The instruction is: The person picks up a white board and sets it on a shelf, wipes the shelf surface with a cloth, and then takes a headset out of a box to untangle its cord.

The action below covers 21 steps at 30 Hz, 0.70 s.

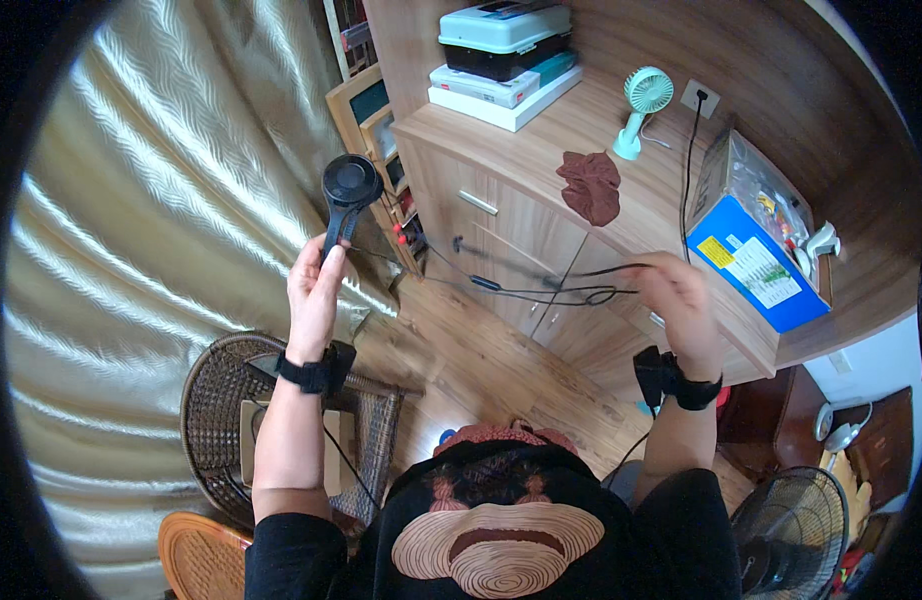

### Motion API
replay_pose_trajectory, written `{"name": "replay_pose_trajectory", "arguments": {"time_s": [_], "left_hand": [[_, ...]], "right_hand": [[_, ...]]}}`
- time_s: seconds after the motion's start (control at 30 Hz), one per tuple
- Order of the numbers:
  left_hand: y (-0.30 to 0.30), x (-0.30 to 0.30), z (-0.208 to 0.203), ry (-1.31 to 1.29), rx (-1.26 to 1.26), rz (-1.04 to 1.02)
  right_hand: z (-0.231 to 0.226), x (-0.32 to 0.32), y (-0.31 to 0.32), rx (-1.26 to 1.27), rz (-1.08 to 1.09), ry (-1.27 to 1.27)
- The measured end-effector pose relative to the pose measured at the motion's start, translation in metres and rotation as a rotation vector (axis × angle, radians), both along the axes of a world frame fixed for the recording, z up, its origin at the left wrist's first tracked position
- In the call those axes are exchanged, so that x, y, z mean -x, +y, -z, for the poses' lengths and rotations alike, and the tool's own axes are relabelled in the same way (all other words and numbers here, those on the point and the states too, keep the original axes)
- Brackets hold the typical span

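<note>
My left hand is raised in front of the curtain. Its fingers are closed around the handle of a black handheld device with a round head, whose exact kind I cannot make out. Across from it, my right hand pinches a thin black cord, which stretches toward the left hand. The cord makes a small loop near the right fingers and carries a slim in-line piece. One end is smeared by motion. Small red parts show near the device; whether they belong to the cord is unclear. Black straps circle both wrists.
On the wooden cabinet stand stacked boxes, a mint-green fan, a crumpled brown cloth and a blue box of mixed items. A wicker chair is at lower left, a floor fan at lower right.
</note>
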State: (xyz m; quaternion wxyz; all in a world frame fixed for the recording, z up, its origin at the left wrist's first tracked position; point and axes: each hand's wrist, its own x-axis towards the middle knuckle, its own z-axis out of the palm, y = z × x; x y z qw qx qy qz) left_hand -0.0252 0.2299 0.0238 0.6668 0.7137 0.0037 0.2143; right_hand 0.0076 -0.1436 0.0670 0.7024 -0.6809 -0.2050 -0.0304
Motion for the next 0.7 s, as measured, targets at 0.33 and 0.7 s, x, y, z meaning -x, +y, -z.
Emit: {"name": "replay_pose_trajectory", "arguments": {"time_s": [0.33,0.7], "left_hand": [[-0.014,0.003,-0.005,0.075,-0.068,0.143],[-0.001,0.000,0.004,0.112,0.013,0.012]], "right_hand": [[0.000,-0.021,0.029,0.247,-0.169,-0.036],[0.007,-0.035,0.004,-0.680,0.172,-0.103]]}}
